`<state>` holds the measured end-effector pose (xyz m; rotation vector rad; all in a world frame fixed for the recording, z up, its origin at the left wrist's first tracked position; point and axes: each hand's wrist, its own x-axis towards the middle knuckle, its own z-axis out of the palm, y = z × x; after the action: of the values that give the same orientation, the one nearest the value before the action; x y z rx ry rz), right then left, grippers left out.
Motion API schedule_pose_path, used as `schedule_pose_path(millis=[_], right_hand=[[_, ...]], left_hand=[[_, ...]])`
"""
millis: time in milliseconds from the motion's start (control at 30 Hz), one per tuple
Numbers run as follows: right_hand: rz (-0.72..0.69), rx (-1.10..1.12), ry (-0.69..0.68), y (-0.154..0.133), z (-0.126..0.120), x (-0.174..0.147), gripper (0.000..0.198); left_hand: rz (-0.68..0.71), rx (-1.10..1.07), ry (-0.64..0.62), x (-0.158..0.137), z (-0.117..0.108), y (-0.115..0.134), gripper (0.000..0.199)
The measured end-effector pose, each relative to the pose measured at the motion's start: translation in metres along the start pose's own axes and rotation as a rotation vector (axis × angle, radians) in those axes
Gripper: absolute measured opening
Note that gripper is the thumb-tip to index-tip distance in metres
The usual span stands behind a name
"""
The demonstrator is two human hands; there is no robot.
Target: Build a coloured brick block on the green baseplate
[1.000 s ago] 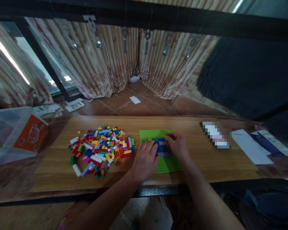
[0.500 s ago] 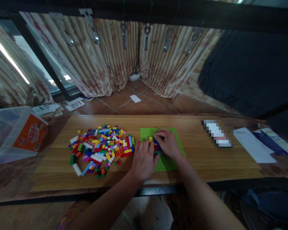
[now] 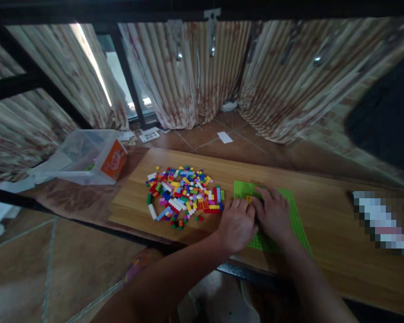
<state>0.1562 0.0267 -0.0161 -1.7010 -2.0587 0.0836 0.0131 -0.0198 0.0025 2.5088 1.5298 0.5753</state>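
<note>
A bright green baseplate [image 3: 294,211] lies on the wooden tabletop [image 3: 323,215]. Both hands rest on it side by side. My left hand [image 3: 236,224] lies flat on the plate's left part, fingers pointing away from me. My right hand [image 3: 274,214] lies palm down over the plate's middle and covers the small brick build there. A yellow stud [image 3: 248,198] peeks out between the two hands. A heap of loose coloured bricks [image 3: 183,196] lies just left of my left hand. Whether either hand grips a brick is hidden.
A clear plastic tub [image 3: 84,154] with an orange label stands at the table's far left. A blurred-out object [image 3: 382,222] lies at the right. Striped curtains hang behind the table, over a tiled floor with papers [image 3: 225,137].
The camera has swung left, so the table sits further right in view. My right hand has spread flat over the brick build, which showed a second ago. My left hand stays on the plate.
</note>
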Motion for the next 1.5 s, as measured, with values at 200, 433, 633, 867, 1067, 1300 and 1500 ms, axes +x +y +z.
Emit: schedule_pose_path(millis=[200, 433, 633, 867, 1067, 1300, 1500], right_hand=[[-0.002, -0.213, -0.169, 0.003, 0.002, -0.004, 0.057], [0.022, -0.297, -0.196, 0.001, -0.002, -0.002, 0.061], [-0.051, -0.281, -0.151, -0.021, -0.002, 0.002, 0.066], [-0.031, -0.303, -0.284, -0.025, 0.006, 0.003, 0.065], [-0.06, -0.269, -0.261, -0.02, 0.004, 0.0, 0.066], [-0.06, -0.271, -0.214, -0.014, 0.005, -0.003, 0.063], [-0.057, -0.236, -0.198, -0.012, 0.004, -0.004, 0.061]], left_hand=[[0.016, -0.116, 0.014, 0.003, -0.007, -0.011, 0.041], [-0.058, -0.313, 0.159, 0.012, -0.025, -0.023, 0.026], [-0.194, -0.369, 0.324, 0.02, -0.042, -0.05, 0.022], [-0.579, -0.243, 0.254, 0.004, -0.108, -0.136, 0.024], [-0.976, 0.031, -0.015, -0.058, -0.154, -0.194, 0.028], [-1.01, 0.031, -0.234, -0.065, -0.142, -0.196, 0.033], [-1.022, 0.043, -0.169, -0.056, -0.135, -0.187, 0.026]])
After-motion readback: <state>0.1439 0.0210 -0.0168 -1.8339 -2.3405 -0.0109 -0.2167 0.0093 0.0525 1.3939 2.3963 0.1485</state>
